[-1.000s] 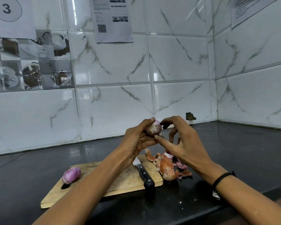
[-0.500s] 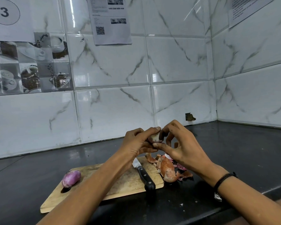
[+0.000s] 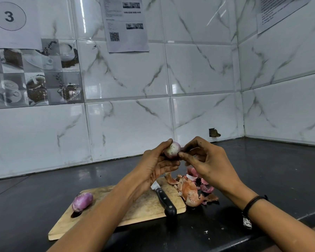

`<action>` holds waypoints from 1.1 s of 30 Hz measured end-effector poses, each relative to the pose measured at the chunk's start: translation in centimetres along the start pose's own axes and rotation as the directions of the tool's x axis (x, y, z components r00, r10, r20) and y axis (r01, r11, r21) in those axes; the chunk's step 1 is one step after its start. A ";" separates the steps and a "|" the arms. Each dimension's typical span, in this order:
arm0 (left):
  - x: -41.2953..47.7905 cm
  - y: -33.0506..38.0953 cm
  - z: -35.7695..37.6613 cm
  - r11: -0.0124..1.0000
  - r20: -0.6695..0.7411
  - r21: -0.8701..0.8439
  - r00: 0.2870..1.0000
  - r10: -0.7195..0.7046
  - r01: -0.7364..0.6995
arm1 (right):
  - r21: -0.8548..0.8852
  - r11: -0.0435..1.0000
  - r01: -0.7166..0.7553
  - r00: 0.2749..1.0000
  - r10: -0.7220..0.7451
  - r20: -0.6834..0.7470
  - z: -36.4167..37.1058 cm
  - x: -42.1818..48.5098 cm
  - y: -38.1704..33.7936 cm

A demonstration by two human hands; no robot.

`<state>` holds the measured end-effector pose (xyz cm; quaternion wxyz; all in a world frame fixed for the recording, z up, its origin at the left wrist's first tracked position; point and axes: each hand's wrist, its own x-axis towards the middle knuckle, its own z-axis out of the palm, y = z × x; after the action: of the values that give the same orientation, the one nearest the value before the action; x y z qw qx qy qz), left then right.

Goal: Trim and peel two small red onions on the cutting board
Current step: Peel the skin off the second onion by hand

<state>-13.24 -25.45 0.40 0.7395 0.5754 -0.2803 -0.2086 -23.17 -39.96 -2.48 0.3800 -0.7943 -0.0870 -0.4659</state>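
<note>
Wooden cutting board (image 3: 145,202) lies on the black counter (image 3: 262,170). A purple onion (image 3: 82,201) sits on its left end and a knife (image 3: 165,199) on its right. Onion skins (image 3: 189,190) lie just beside it. Higher up, the left hand (image 3: 153,164) curls around a second onion (image 3: 172,150). The right hand (image 3: 207,160) pinches its side.

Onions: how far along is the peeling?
Done: one onion on the cutting board looks peeled, skins piled at its right end, knife set down. In hand: left hand grips the second onion, right hand pinches at it; mostly bare. Left: finishing that one.
</note>
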 end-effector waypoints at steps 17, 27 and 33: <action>0.0 0.0 -0.6 0.999 0.042 0.013 0.998 -0.038 0.038 | -0.243 0.970 0.028 0.999 -0.023 0.022 0.2 -0.2 0.7; -0.3 -0.5 0.0 0.968 0.108 0.222 0.983 -0.146 0.119 | -0.231 0.952 0.199 0.980 -0.190 0.061 0.5 0.0 0.4; -0.9 -0.1 0.0 0.930 0.055 0.367 0.998 -0.035 0.012 | -0.168 0.968 0.186 0.982 -0.178 0.066 0.4 0.0 0.1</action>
<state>-13.89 -24.90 0.18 0.6079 0.7000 -0.3295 -0.1787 -22.84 -39.75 -2.64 0.2628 -0.8246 -0.1281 -0.4844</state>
